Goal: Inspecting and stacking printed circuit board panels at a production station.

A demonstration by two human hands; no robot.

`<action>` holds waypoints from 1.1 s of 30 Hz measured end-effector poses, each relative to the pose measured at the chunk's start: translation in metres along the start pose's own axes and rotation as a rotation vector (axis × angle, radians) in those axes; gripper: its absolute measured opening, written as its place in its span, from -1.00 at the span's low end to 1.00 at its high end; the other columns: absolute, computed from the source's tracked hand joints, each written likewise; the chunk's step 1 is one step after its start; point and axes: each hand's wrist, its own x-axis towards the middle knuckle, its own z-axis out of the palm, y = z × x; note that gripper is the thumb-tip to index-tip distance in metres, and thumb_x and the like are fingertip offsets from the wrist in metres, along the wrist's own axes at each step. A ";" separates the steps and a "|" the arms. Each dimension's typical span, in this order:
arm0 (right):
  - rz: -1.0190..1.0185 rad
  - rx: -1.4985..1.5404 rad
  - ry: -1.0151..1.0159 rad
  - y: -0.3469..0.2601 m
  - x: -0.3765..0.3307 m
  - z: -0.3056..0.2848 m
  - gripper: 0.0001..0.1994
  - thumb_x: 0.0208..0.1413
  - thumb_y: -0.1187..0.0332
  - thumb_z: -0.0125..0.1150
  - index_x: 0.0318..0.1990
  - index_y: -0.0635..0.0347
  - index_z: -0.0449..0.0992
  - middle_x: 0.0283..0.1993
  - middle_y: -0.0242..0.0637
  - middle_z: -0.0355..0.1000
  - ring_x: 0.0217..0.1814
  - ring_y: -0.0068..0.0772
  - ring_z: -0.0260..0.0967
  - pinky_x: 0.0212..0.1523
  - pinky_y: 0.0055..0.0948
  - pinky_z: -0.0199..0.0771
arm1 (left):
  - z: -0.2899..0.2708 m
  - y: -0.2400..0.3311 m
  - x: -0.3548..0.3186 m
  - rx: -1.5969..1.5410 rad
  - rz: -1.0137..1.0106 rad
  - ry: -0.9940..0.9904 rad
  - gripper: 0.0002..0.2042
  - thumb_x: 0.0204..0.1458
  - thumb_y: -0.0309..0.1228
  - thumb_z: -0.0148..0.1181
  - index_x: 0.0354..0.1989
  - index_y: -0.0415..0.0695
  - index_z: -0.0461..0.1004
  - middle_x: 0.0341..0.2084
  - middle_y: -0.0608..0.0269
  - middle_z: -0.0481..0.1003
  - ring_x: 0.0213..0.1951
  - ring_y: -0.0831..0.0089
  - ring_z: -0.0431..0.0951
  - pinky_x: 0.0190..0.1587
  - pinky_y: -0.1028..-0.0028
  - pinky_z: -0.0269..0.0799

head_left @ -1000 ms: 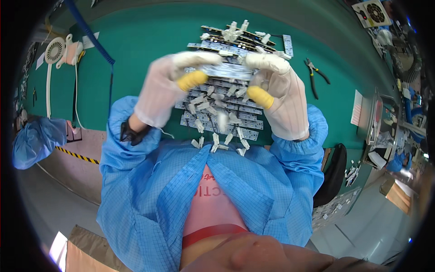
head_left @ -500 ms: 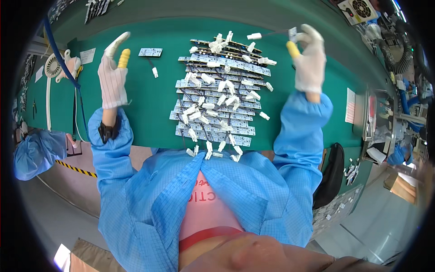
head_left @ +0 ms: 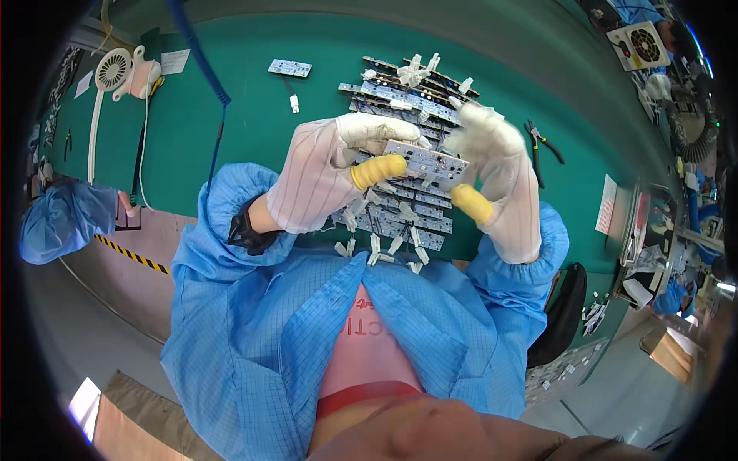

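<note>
My left hand (head_left: 315,169), in a striped white glove with a yellow thumb cover, pinches a small white circuit board (head_left: 427,163) by its left end. My right hand (head_left: 503,180), gloved alike, is at the board's right end. Its yellow-covered thumb lies by the lower right corner; its fingers are smeared by motion, so any grip is unclear. Below both hands spreads a stack of overlapping circuit boards (head_left: 419,217) with dark leads and white connectors, partly hidden by the hands. A separate board (head_left: 290,68) with its connector (head_left: 294,104) lies to the far left of the stack.
Pliers (head_left: 544,146) with black handles lie right of my right hand on the green mat (head_left: 238,100). A blue cord (head_left: 201,61) hangs at the left. Further left is a small white fan (head_left: 115,71). Another person's blue sleeve (head_left: 65,227) shows at the left edge.
Both hands have come inward from the sides to meet over the stack. My left hand, empty before, now grips a board. The pliers have come into sight where my right hand was.
</note>
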 end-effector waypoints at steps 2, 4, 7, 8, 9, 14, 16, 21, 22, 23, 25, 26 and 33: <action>0.283 0.189 -0.093 -0.007 -0.003 -0.004 -0.65 0.01 0.54 0.16 0.00 0.32 0.36 -0.14 -0.17 0.43 -0.30 -0.50 0.44 -0.44 -0.59 0.48 | 0.001 -0.004 0.000 0.067 0.040 0.052 -0.62 -0.10 -0.29 0.29 -0.10 -0.18 0.48 -0.40 0.23 0.57 -0.38 0.53 0.56 -0.30 0.58 0.46; 0.279 0.179 -0.053 0.001 -0.002 -0.004 -0.67 0.04 0.40 0.20 -0.05 0.33 0.37 -0.25 -0.22 0.44 -0.45 -0.57 0.39 -0.51 -0.65 0.40 | 0.004 -0.001 0.002 -0.096 0.193 0.005 -0.60 -0.13 -0.34 0.31 -0.08 -0.20 0.47 -0.34 0.20 0.56 -0.33 0.52 0.56 -0.26 0.58 0.47; 0.278 0.200 -0.029 0.003 0.000 -0.003 -0.67 0.10 0.26 0.20 -0.11 0.33 0.38 -0.37 -0.26 0.45 -0.59 -0.65 0.34 -0.58 -0.71 0.31 | -0.005 0.003 -0.002 -0.015 0.120 -0.060 -0.58 -0.15 -0.38 0.32 -0.06 -0.20 0.46 -0.27 0.19 0.55 -0.28 0.50 0.55 -0.23 0.57 0.48; 0.320 0.218 -0.027 -0.001 0.000 -0.002 -0.64 0.08 0.24 0.22 -0.08 0.33 0.36 -0.38 -0.25 0.44 -0.59 -0.65 0.35 -0.57 -0.71 0.32 | -0.006 0.002 -0.002 -0.013 0.118 -0.057 -0.58 -0.15 -0.38 0.32 -0.06 -0.20 0.46 -0.27 0.19 0.55 -0.28 0.50 0.55 -0.23 0.57 0.48; 0.361 0.235 -0.024 -0.003 0.001 -0.001 -0.60 0.07 0.23 0.23 -0.05 0.34 0.35 -0.39 -0.25 0.44 -0.58 -0.64 0.35 -0.57 -0.72 0.32 | -0.007 0.001 -0.002 0.000 0.151 -0.030 -0.58 -0.15 -0.38 0.31 -0.06 -0.20 0.46 -0.27 0.20 0.55 -0.28 0.50 0.56 -0.23 0.57 0.48; 0.174 0.331 -0.055 0.006 -0.003 0.000 -0.48 0.03 0.21 0.27 0.03 0.39 0.28 -0.45 -0.24 0.43 -0.54 -0.61 0.37 -0.47 -0.63 0.38 | -0.009 -0.004 0.000 0.030 0.221 -0.001 -0.58 -0.15 -0.37 0.30 -0.07 -0.23 0.45 -0.27 0.19 0.54 -0.29 0.49 0.57 -0.23 0.58 0.48; 0.196 0.318 -0.046 0.005 -0.004 -0.001 -0.44 0.01 0.20 0.30 0.05 0.41 0.25 -0.46 -0.24 0.44 -0.53 -0.60 0.37 -0.44 -0.59 0.40 | -0.009 -0.004 -0.001 0.091 0.276 0.004 -0.59 -0.15 -0.37 0.29 -0.08 -0.24 0.45 -0.29 0.20 0.55 -0.28 0.49 0.57 -0.23 0.59 0.49; 0.229 0.348 -0.100 0.007 -0.002 -0.005 -0.62 -0.03 0.51 0.18 -0.01 0.38 0.32 -0.37 -0.15 0.46 -0.53 -0.60 0.35 -0.41 -0.57 0.42 | -0.007 0.001 0.000 -0.111 0.154 0.000 -0.59 -0.15 -0.37 0.30 -0.08 -0.22 0.46 -0.28 0.20 0.55 -0.27 0.47 0.56 -0.23 0.58 0.49; 0.231 0.349 -0.103 0.006 -0.002 -0.004 -0.62 -0.03 0.51 0.18 -0.01 0.38 0.32 -0.37 -0.15 0.46 -0.53 -0.60 0.35 -0.41 -0.57 0.42 | -0.007 0.002 -0.001 -0.134 0.139 -0.005 -0.59 -0.16 -0.37 0.30 -0.08 -0.20 0.46 -0.27 0.19 0.55 -0.27 0.47 0.56 -0.23 0.57 0.49; 0.225 0.343 -0.098 0.005 -0.002 -0.004 -0.62 -0.03 0.52 0.18 -0.02 0.38 0.33 -0.37 -0.15 0.45 -0.53 -0.60 0.35 -0.41 -0.58 0.41 | -0.008 -0.001 -0.002 -0.133 0.137 -0.002 -0.59 -0.16 -0.37 0.30 -0.08 -0.20 0.46 -0.27 0.19 0.55 -0.27 0.47 0.56 -0.23 0.57 0.49; 0.219 0.335 -0.090 0.004 -0.004 -0.004 -0.63 -0.03 0.52 0.18 -0.02 0.38 0.33 -0.37 -0.15 0.45 -0.53 -0.60 0.35 -0.42 -0.59 0.40 | -0.009 -0.008 -0.005 0.004 0.131 0.027 -0.59 -0.17 -0.38 0.32 -0.08 -0.20 0.47 -0.27 0.18 0.55 -0.29 0.48 0.56 -0.24 0.56 0.49; 0.222 0.330 -0.067 0.004 -0.005 -0.003 -0.62 -0.05 0.55 0.18 -0.02 0.38 0.33 -0.38 -0.17 0.45 -0.54 -0.61 0.35 -0.42 -0.60 0.40 | -0.009 -0.009 -0.006 0.004 0.130 0.028 -0.59 -0.17 -0.38 0.32 -0.08 -0.20 0.47 -0.27 0.18 0.55 -0.29 0.48 0.56 -0.24 0.56 0.49; 0.202 0.286 -0.105 -0.002 -0.003 -0.003 -0.58 -0.14 0.66 0.17 -0.03 0.35 0.35 -0.37 -0.22 0.42 -0.52 -0.62 0.35 -0.48 -0.65 0.36 | -0.011 0.003 0.000 0.016 0.152 0.010 -0.62 -0.17 -0.42 0.32 -0.10 -0.21 0.49 -0.34 0.23 0.52 -0.36 0.54 0.52 -0.32 0.60 0.44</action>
